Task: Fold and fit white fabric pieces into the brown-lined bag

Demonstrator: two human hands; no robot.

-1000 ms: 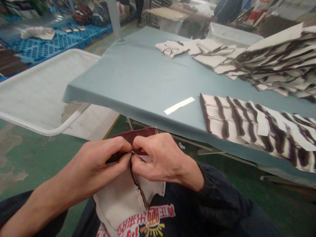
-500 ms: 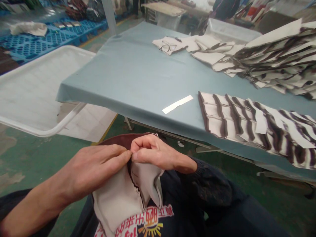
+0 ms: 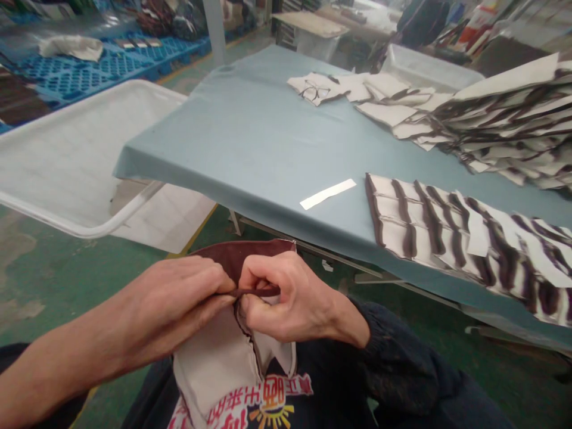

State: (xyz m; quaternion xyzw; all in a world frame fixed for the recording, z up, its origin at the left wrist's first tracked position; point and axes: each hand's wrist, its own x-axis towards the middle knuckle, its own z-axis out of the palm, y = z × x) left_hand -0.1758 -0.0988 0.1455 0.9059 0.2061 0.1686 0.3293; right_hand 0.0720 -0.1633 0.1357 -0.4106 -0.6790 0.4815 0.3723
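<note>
Low in the view, over my lap, both hands pinch one fabric piece (image 3: pixel 223 363), cream on one face and dark maroon on the other. My left hand (image 3: pixel 179 310) grips its folded maroon edge from the left with fingers pressed together. My right hand (image 3: pixel 286 301) pinches the same edge from the right, thumb against forefinger. The cream part hangs down between my wrists. Fingertips of the two hands nearly touch.
A grey-blue table (image 3: pixel 250 143) stands ahead, bearing a white paper strip (image 3: pixel 328 193), a row of overlapped cream-and-maroon pieces (image 3: pixel 469 232) and a tall heap of them (image 3: pixel 504 125) at the right. A white plastic tray (image 3: pixel 67 161) sits at the left over green floor.
My right hand has turned and now pinches lower on the maroon edge, which is pulled into a thin fold. The camera view shifted slightly; the piece stays over my lap.
</note>
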